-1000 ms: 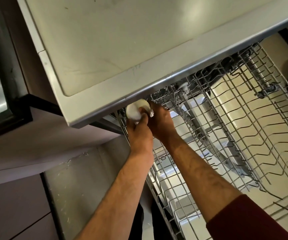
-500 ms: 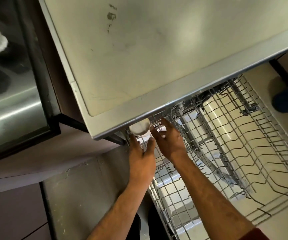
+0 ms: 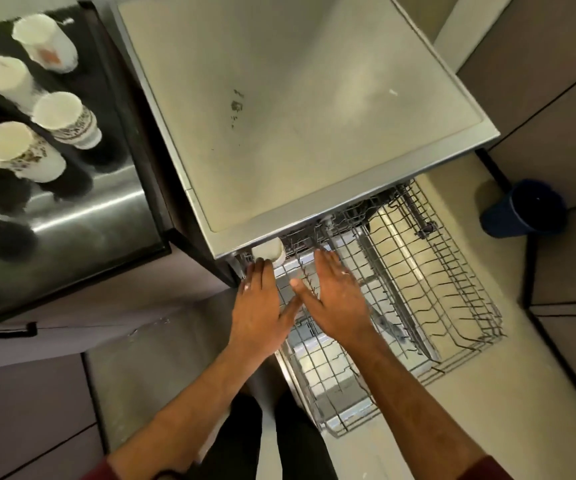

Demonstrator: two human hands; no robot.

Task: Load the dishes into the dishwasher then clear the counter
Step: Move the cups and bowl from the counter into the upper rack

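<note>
Steel counter [image 3: 82, 216] bears blurred, seemingly upturned cups [image 3: 19, 148].

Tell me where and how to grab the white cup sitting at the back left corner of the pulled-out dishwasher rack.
Grip the white cup round its side wall, coming from the front, where both hands are. The dishwasher top overhangs it, so a reach from above looks blocked. The left hand is nearest, its fingertips right at the cup.

A kitchen corner with a pale floor.
Grey cabinet doors [image 3: 556, 109] stand at the right, and a blue bin [image 3: 525, 209] sits on the floor [image 3: 470, 410].
</note>
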